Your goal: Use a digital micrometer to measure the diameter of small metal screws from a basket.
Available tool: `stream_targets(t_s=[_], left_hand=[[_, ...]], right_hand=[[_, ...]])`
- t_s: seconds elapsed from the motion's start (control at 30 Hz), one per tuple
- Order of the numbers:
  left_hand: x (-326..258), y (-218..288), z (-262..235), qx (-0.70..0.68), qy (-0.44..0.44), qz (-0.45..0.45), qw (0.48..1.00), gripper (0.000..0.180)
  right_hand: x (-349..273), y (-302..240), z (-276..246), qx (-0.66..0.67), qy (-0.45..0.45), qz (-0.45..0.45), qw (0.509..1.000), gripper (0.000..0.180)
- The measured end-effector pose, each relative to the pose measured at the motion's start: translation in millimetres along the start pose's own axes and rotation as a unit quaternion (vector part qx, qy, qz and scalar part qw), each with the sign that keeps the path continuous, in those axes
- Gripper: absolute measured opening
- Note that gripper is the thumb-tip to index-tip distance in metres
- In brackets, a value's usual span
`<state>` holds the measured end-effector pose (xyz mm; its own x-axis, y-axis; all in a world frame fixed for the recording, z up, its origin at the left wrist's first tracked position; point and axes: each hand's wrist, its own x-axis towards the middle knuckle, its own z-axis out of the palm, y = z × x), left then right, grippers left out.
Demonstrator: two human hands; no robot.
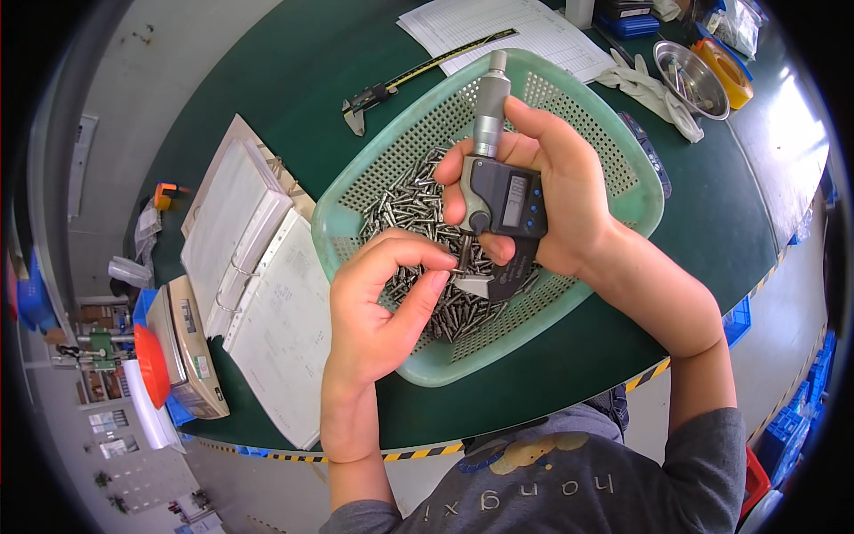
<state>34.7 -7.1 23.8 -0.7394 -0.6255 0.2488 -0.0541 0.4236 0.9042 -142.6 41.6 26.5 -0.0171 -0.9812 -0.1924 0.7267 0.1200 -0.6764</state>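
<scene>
My right hand is wrapped round a digital micrometer with a grey thimble and a small display. It is held above a light green perforated plastic basket. Thumb and index finger of my left hand are pinched together at the micrometer's jaws, on a small metal pin that sits between them. My fingertips partly cover this pin. Under both hands, the basket holds a heap of many similar shiny metal pins.
Beyond the basket lie a digital caliper and printed sheets. An open ring binder and a weighing scale are at left. A white glove, a metal bowl and a yellow tape roll lie far right.
</scene>
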Motion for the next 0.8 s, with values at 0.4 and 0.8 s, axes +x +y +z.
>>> stream_targets(t_s=[0.4,0.8], left_hand=[[6.6,-7.8,-12.6,0.346,0.024,-0.034,0.937,0.022],[-0.1,-21.6,-3.6,0.478,-0.033,0.003,0.878,0.010]], right_hand=[[-2.7,-1.1,0.7,-0.067,0.018,-0.011,0.998,0.060],[0.0,-0.1,-0.2,-0.034,-0.001,0.012,0.999,0.061]])
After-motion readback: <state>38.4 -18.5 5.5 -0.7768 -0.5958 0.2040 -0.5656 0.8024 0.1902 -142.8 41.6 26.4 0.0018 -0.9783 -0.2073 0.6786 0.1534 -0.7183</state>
